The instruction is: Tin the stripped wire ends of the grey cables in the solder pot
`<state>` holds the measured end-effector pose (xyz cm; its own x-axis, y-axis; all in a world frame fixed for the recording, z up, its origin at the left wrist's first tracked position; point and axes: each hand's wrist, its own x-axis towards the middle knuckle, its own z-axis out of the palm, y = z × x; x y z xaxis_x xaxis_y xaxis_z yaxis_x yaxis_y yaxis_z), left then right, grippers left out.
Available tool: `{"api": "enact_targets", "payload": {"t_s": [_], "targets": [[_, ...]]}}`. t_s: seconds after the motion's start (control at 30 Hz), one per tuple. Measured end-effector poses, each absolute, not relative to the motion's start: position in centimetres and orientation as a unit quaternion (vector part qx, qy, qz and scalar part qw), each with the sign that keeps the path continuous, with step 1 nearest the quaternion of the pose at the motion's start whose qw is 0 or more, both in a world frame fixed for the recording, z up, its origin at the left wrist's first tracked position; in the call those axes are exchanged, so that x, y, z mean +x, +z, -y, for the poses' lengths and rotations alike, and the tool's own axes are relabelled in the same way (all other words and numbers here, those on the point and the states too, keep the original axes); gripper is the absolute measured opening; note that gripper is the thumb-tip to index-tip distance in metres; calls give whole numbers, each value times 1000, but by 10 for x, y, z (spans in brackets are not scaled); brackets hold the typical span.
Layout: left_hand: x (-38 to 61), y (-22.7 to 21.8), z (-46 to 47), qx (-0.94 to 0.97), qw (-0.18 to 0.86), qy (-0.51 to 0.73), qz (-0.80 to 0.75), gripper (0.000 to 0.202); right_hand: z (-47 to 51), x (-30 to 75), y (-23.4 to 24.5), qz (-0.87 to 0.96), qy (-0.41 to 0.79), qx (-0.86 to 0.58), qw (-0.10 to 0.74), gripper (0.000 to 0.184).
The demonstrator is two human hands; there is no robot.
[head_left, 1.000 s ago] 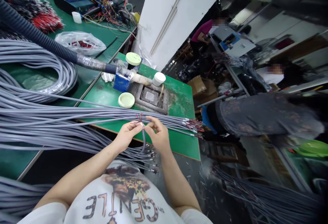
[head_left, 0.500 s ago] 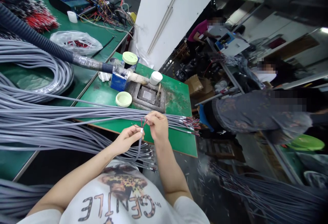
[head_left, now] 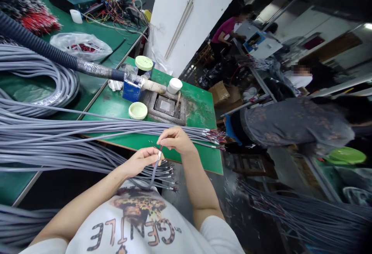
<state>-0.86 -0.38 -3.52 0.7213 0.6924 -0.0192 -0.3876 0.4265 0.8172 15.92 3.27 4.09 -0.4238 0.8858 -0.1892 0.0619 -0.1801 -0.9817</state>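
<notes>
My left hand (head_left: 142,160) pinches the end of a grey cable (head_left: 153,174) that loops down toward my chest. Just above it, my right hand (head_left: 176,139) is closed on the thin coloured wires sticking out of that cable's stripped end. Both hands hover over the near edge of a small green table (head_left: 200,157). A wide bundle of grey cables (head_left: 58,134) runs across the table from the left. Its stripped ends (head_left: 216,137) with red and black wires lie to the right of my hands.
On the small table stand a metal block with a square well (head_left: 167,107), two pale green lids (head_left: 137,110), a white jar (head_left: 174,85) and a blue box (head_left: 131,89). A black corrugated hose (head_left: 43,48) crosses the left bench. Other people work at benches to the right.
My right hand has risen above the left and now pulls at the coloured wires. The cable hangs in a deeper loop. The view has shifted slightly.
</notes>
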Motion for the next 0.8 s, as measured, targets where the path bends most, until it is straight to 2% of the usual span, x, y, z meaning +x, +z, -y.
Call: {"api": "enact_targets", "payload": {"t_s": [0.13, 0.33, 0.37, 0.43, 0.5, 0.57, 0.63, 0.8], "targets": [[-13, -35, 4, 409, 831, 334, -174, 36, -28, 137, 28, 452, 623, -420, 481, 15], [-19, -34, 6, 368, 846, 343, -177, 38, -39, 145, 23, 336, 602, -364, 627, 30], [-19, -34, 6, 361, 850, 342, -174, 38, -40, 151, 24, 354, 603, -371, 612, 28], [-18, -34, 6, 340, 861, 344, -161, 35, -40, 162, 26, 423, 638, -393, 510, 23], [-17, -34, 5, 325, 870, 340, -145, 33, -37, 165, 27, 483, 678, -402, 383, 30], [-16, -34, 5, 322, 877, 328, -138, 32, -34, 162, 29, 505, 692, -404, 322, 36], [-15, -34, 5, 323, 878, 320, -150, 33, -32, 154, 30, 508, 680, -413, 330, 30], [-16, -30, 1, 323, 832, 386, -232, 35, -30, 136, 25, 494, 580, -470, 446, 15]]}}
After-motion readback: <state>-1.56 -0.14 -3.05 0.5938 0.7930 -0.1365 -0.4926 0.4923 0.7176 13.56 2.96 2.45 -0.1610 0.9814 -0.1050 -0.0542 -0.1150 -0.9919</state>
